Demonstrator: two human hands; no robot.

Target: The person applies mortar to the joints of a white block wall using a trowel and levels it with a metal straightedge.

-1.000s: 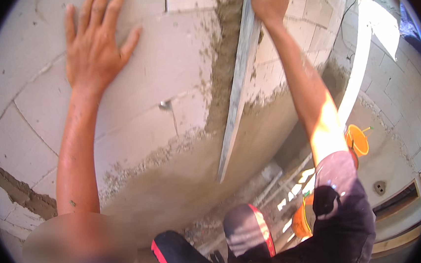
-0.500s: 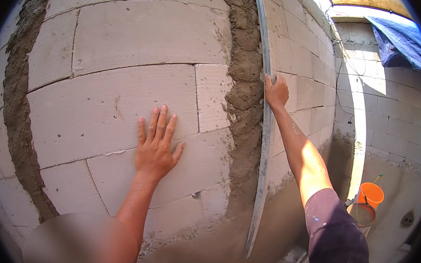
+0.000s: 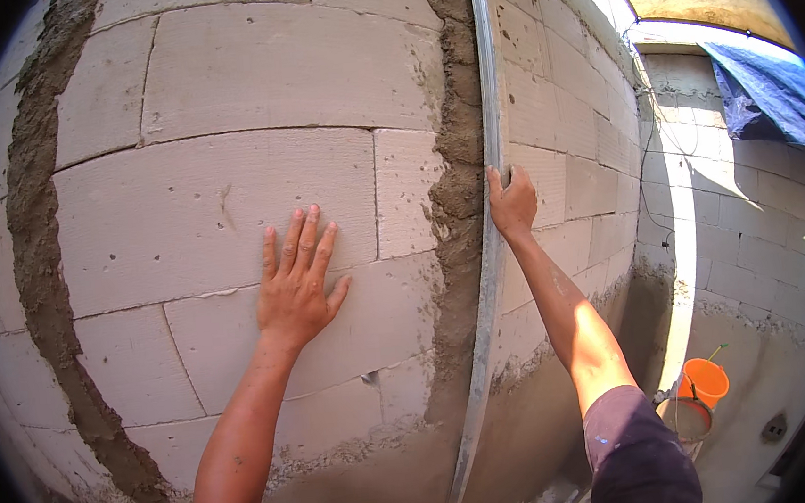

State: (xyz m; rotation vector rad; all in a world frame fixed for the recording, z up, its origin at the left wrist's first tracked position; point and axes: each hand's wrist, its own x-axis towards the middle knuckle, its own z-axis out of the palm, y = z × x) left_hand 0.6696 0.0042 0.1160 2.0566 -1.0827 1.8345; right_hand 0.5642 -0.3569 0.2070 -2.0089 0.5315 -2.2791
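My left hand (image 3: 299, 279) lies flat on the wall of pale blocks (image 3: 210, 210), its fingers spread and holding nothing. My right hand (image 3: 514, 203) is closed around the edge of a long metal straightedge (image 3: 488, 65), with the thumb on its near face. Upright and tilted a little, the straightedge runs from the top of the view down toward the floor. It lies along the right side of a rough vertical band of wet mortar (image 3: 458, 143) and covers part of it. Farther left, a second mortar band (image 3: 37, 233) runs down the wall.
An orange bucket (image 3: 706, 381) stands at the lower right, beside a second bucket with a greyish top (image 3: 686, 420). A blue tarp (image 3: 768, 95) hangs over the block wall at the far right. Thin cables dangle near that corner.
My right hand has moved left and slightly down with the straightedge, which now covers more of the right mortar band. My left hand has stayed in place.
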